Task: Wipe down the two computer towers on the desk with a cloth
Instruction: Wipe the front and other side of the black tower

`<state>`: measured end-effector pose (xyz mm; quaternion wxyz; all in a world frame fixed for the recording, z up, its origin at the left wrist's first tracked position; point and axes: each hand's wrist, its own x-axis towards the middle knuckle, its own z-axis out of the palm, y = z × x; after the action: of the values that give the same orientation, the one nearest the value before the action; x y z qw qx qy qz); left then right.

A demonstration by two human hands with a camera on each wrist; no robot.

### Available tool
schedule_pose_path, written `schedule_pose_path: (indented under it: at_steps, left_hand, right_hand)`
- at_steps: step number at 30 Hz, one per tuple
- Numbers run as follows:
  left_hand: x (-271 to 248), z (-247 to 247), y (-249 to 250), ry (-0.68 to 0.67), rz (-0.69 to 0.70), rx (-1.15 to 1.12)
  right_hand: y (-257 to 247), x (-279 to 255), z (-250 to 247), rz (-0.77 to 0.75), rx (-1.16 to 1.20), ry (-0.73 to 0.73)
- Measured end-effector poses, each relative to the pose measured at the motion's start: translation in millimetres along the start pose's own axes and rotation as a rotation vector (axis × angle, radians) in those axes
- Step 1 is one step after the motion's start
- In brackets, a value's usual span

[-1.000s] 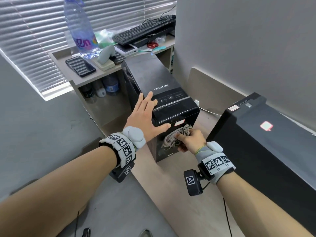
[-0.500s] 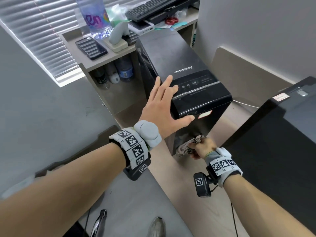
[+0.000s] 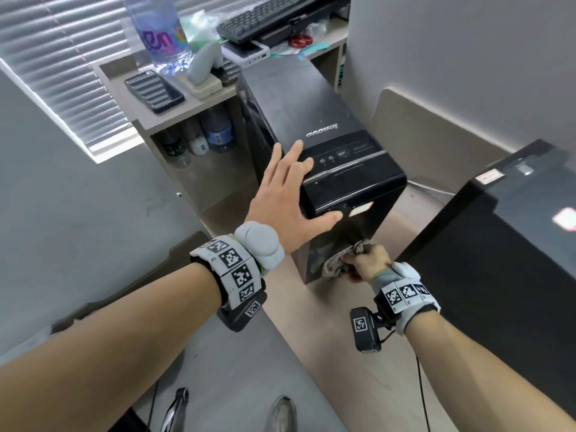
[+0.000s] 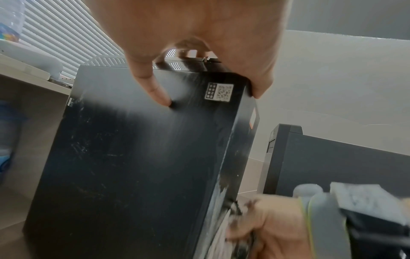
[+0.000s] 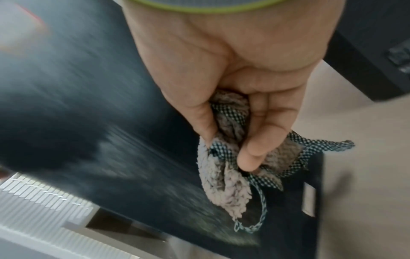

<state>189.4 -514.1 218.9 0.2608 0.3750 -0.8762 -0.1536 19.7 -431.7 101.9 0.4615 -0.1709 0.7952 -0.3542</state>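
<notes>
**Cloth working low on the front of the upright tower**

Beige surface (image 3: 358,353) is carrying two black computer towers in the head view, with window blinds (image 3: 62,73) and a low shelf unit (image 3: 199,101) behind. The upright tower (image 3: 336,157) is standing in the middle; the second tower (image 3: 505,251) is sitting well to its right, apart from it. The left hand (image 3: 290,201) is lying flat on the upright tower's top front corner, fingers spread and straight, thumb reaching across the front edge. The right hand (image 3: 369,263) is bunching the cloth (image 3: 338,263) against the lower front face of that tower, near the surface. A large water bottle (image 3: 159,32), a keyboard (image 3: 274,14) and a dark ribbed tray (image 3: 152,92) are resting on the shelf unit.

From the left wrist, the left hand (image 4: 188,35) is bracing the tower's upper corner, one fingertip touching the dusty side panel (image 4: 133,157), beside a white sticker (image 4: 218,92). The right hand (image 4: 272,226) is showing blurred at the lower front edge.

From the right wrist, the right hand (image 5: 239,70) is curling its grip around the cloth (image 5: 230,168), thumb and fingers pinching the grey terry and checked fabric, which is pressing on the black front panel (image 5: 99,122).
</notes>
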Motion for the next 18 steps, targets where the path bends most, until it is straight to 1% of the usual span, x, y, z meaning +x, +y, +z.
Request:
schedule_pose_path:
  at_steps: [3,6,9,13,18]
  left_hand:
    - [0.7,-2.7,1.9,0.001,-0.005,0.004]
    - [1.9,-5.5,5.5,-0.007,-0.013,0.005]
    - [3.3,-9.2,8.2,-0.017,-0.006,0.034]
    - [2.5,-9.2,7.0,-0.028,-0.011,0.05]
    - [2.7,-4.9,4.5,-0.012,-0.007,0.041]
  right_hand:
    - [-28.2,-24.6,-25.0,-0.113,-0.028,0.016]
    - [-48.3,-43.9,-40.6,-0.226,0.028,0.019]
    - [-58.4,-61.9,-47.5,-0.299,0.069,-0.002]
    - [-54.0,-63.1,-44.8,-0.302,0.087,-0.019]
    - [-33.6,-40.2,-30.6,-0.223,0.068,-0.032]
